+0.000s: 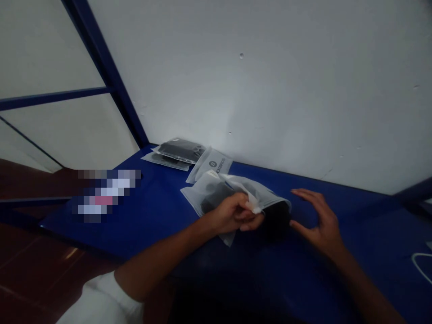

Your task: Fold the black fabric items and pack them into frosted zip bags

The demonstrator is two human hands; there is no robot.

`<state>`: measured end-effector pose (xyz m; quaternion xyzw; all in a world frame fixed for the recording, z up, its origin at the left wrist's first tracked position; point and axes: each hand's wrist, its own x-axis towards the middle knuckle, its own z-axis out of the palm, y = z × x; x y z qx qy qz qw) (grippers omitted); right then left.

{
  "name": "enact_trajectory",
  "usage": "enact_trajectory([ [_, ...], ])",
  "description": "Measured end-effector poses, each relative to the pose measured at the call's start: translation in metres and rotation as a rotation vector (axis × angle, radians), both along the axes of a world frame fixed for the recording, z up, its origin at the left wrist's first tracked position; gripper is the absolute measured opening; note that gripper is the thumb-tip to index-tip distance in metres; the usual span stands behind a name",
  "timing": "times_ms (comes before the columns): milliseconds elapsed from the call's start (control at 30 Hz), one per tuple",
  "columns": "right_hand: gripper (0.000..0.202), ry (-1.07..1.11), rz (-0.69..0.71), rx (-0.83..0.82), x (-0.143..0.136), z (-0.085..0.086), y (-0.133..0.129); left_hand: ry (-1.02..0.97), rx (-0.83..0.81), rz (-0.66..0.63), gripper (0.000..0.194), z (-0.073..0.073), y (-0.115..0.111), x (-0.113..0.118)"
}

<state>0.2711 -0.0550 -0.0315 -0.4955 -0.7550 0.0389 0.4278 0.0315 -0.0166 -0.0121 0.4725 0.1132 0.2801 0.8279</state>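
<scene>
Frosted bag – left fingers gripping its edge, right fingers open – near pouch reading "CKBROS".

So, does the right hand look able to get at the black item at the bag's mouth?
Probably yes: the right hand is open beside the black item, with nothing visible between them; the left hand grips the frosted bag.

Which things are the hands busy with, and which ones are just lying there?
Being used:
- frosted zip bag, pinched by the left hand
- black soft-looking item at its opening, with the right hand open beside it

Just lying about:
- stacked bags with dark contents
- frosted bag with printed letters
- white cable, right edge
</scene>
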Motion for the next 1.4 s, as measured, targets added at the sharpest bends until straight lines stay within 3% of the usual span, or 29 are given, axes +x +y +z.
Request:
enact_trajectory([
  [133, 0.034, 0.148, 0.071, -0.445, -0.007, -0.01, 0.004, -0.126, -0.024, 0.157, 0.03, -0.004, 0.007, -0.001],
  [233, 0.03, 0.289, 0.151, -0.602, -0.014, -0.022, 0.006, -0.059, 0.049, 0.299, 0.027, -0.011, 0.007, 0.005],
  [367, 0.031, 0.418, 0.215, -0.637, -0.016, -0.028, 0.009, 0.189, 0.239, 0.36, 0.024, -0.018, -0.003, 0.015],
  [433, 0.036, 0.383, 0.248, -0.62, -0.016, -0.026, 0.008, 0.275, 0.331, 0.315, 0.023, -0.017, -0.011, 0.019],
  [533, 0.036, 0.257, 0.191, -0.525, -0.021, -0.023, 0.004, 0.275, 0.376, 0.182, 0.021, -0.013, -0.02, 0.02],
  [633, 0.042, 0.213, 0.132, -0.443, -0.026, -0.022, 0.0, 0.167, 0.245, 0.092, 0.024, -0.007, -0.023, 0.016],
  [733, 0.056, 0.357, 0.239, -0.556, -0.028, -0.025, 0.0, 0.034, 0.026, 0.081, 0.03, -0.002, -0.018, 0.009],
  [833, 0.054, 0.592, 0.353, -0.743, -0.026, -0.029, 0.002, -0.078, -0.132, 0.164, 0.034, 0.0, -0.009, 0.004],
  [933, 0.048, 0.725, 0.319, -0.829, -0.026, -0.028, 0.005, -0.111, -0.121, 0.295, 0.032, -0.002, -0.001, 0.003],
  [1033, 0.042, 0.745, 0.261, -0.845, -0.024, -0.024, 0.006, 0.017, 0.054, 0.346, 0.03, -0.006, 0.0, 0.005],
  [1133, 0.037, 0.778, 0.246, -0.881, -0.02, -0.022, 0.008, 0.189, 0.354, 0.454, 0.029, -0.009, -0.008, 0.008],
  [1200, 0.034, 0.839, 0.237, -0.917, -0.017, -0.023, 0.01, 0.286, 0.713, 0.552, 0.023, -0.01, -0.017, 0.01],
  [1267, 0.03, 0.895, 0.215, -0.936, -0.014, -0.025, 0.012, 0.352, 1.184, 0.601, 0.021, -0.011, -0.026, 0.012],
  [1333, 0.026, 0.923, 0.194, -0.936, -0.013, -0.027, 0.014, 0.399, 1.618, 0.578, 0.022, -0.015, -0.032, 0.016],
  [1400, 0.025, 0.935, 0.189, -0.957, -0.012, -0.028, 0.014, 0.46, 1.898, 0.549, 0.024, -0.021, -0.034, 0.02],
])
